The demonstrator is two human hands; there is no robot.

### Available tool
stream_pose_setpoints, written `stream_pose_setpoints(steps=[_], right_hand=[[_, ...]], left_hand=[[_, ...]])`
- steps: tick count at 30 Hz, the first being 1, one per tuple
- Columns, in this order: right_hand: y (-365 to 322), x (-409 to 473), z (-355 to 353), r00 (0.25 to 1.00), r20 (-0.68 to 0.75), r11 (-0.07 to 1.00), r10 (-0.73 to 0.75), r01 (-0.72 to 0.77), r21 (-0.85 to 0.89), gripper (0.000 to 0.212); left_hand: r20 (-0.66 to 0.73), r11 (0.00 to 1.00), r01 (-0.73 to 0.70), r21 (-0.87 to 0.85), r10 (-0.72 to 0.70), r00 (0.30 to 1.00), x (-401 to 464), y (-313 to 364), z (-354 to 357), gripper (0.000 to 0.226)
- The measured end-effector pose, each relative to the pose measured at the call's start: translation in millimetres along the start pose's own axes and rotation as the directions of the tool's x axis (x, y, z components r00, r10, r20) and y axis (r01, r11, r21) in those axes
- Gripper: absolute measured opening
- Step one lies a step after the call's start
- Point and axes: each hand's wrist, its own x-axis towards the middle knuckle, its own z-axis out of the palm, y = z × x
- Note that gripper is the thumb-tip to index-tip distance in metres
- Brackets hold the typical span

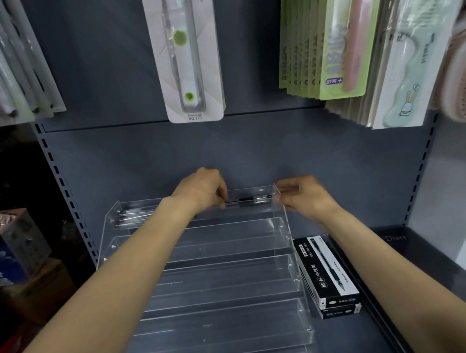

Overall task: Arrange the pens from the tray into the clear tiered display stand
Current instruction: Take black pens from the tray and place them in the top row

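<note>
Both hands up at top tier of clear display stand on grey shelf. Left hand grip closed, pinching 1 end of pen, pen lying flat along top tier. Right hand fingers curled at stand's top-right corner, touching acrylic edge; can't tell if it holds pen tip. More pens in same tier, left side. Black pen box just right of stand.

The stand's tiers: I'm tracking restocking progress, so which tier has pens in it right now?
Only the top, rearmost tier of the clear stand holds pens; both hands are at it, and the lower tiers show none.
</note>
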Motion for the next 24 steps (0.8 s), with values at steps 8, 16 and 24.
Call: stream_pose_setpoints(steps=[8,16,24], right_hand=[[-1.7,-2.0,1.6,1.0,-0.019,0.998,-0.007,0.006,-0.058,0.043],[-34.1,-29.9,27.6,0.958,-0.134,0.924,-0.254,0.199,-0.327,0.034],[-93.3,-53.6,145.9,0.942,0.076,0.927,-0.328,0.337,-0.168,0.027]], left_hand=[[-0.051,1.0,-0.005,-0.005,0.005,0.999,1.5,-1.5,6.1,0.012],[-0.253,0.937,-0.105,-0.332,0.019,0.967,-15.5,-16.7,9.0,0.014],[-0.451,0.957,-0.054,-0.285,-0.084,0.888,-113.9,-102.4,-3.1,0.021]])
